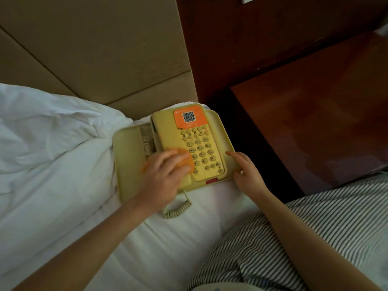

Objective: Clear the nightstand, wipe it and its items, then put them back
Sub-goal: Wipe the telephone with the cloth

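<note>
Pale yellow plastic, the one telephone (165,133) lies on the white bed sheet (168,248), not on the nightstand (325,122), which stands apart, past the right hand's knuckles across a dark gap.

One orange sticker (197,120) sits on the telephone's top, well beyond both sets of fingertips. It bears a single black-and-white QR code (188,116). The line of print beneath it is too small to read.

Between the two hands lies the keypad (201,150). Its round keys read 1 to 9, then \*, 0 and #; the small keys above and below them cannot be read. One red strip (211,181) shows at the near edge, level with the right hand's curled fingers.

The left hand (163,177) has its fingers bent close together over one orange cloth (184,159), pressing it onto the telephone just left of the keypad. The hand and cloth are blurred.

The right hand (246,172) lays its forefinger straight along the telephone's right rim. Its other fingers curl over that edge, holding it.

One coiled cord (178,208) loops on the sheet below the left wrist. A white pillow (42,133) lies out past the left hand, with a padded beige headboard (94,49) beyond the fingertips. Striped cloth (315,223) lies under the right forearm.
</note>
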`<state>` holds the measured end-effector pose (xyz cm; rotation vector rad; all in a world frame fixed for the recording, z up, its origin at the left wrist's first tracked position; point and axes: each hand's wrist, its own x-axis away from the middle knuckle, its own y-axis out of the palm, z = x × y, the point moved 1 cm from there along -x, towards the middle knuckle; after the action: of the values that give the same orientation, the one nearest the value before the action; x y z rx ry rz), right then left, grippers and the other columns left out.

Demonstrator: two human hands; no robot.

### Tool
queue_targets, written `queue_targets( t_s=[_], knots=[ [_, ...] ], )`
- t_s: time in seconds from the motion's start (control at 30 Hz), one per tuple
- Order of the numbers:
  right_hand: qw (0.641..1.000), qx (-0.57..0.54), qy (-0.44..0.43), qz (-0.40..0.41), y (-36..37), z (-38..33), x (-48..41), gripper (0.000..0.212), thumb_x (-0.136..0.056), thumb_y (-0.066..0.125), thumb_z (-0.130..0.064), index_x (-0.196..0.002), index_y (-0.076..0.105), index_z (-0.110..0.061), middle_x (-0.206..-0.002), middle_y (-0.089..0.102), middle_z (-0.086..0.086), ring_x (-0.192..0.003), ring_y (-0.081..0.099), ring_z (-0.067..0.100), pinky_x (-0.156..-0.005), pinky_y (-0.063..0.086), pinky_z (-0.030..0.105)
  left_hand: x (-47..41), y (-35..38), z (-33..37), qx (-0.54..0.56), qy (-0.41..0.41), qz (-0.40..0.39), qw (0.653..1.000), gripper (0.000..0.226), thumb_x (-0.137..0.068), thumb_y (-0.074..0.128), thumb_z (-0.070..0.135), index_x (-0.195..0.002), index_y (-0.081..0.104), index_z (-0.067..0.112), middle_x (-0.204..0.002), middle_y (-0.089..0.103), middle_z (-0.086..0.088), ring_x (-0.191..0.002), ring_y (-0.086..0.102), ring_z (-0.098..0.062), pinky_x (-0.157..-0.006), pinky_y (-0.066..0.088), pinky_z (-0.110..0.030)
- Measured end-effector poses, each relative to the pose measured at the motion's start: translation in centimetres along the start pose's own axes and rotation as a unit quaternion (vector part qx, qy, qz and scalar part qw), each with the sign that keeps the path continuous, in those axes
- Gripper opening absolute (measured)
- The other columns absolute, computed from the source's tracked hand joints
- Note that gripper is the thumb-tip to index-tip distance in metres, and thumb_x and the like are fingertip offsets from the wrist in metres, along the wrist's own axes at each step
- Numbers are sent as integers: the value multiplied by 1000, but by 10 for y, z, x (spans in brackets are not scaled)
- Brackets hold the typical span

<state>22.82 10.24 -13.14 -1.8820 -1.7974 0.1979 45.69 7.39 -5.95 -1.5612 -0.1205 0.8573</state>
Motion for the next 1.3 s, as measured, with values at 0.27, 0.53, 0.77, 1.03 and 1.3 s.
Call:
queue_targets(
  t_s=[0.27, 0.53, 0.77, 1.03, 1.3],
  knots=[
    [1000, 8, -29, 5, 1, -3, 0, 62, -78, 41, 14, -132, 50, -15, -141, 37, 11, -132, 32, 28, -107, 31, 44, -72, -22, -29, -75, -110, -164, 978, 36, -87, 40, 11, -116, 60, 20, -127, 55, -10, -113, 46, -34, -94, 41, -47],
    [998, -52, -3, 24, -3, -5, 5, 62, -80, 40, 16, -135, 44, -12, -138, 45, 6, -126, 42, 21, -99, 37, 25, -92, 54, 47, -106, -217, -222, 945, 55, -67, 30, 9, -111, 62, 17, -125, 53, -13, -107, 37, -32, -81, 46, -43],
    [993, -116, 16, 36, -6, -4, 6, 54, -80, 43, 14, -125, 45, -15, -101, 50, -10, -80, 54, 14, -72, 50, 33, -26, 38, 66, -71, 11, -229, 971, 45, -67, 34, 12, -92, 70, 22, -116, 62, -2, -103, 42, -23, -82, 37, -32],
    [988, -149, 18, 20, -9, -2, 10, 54, -79, 40, 15, -122, 41, -18, -116, 48, -6, -89, 53, 15, -67, 44, 28, -139, 57, -11, -130, -179, -229, 948, 58, -84, 41, -1, -136, 43, 23, -148, 29, -8, -131, 25, -31, -103, 29, -43],
    [985, -172, 20, 11, -11, -1, 9, 51, -80, 44, 15, -119, 44, -18, -121, 47, -5, -80, 52, 3, -63, 46, 19, -162, 69, -22, -99, -172, -229, 953, 30, -92, 40, 21, -111, 63, 17, -127, 52, -3, -124, 36, -24, -100, 28, -38]
  ],
)
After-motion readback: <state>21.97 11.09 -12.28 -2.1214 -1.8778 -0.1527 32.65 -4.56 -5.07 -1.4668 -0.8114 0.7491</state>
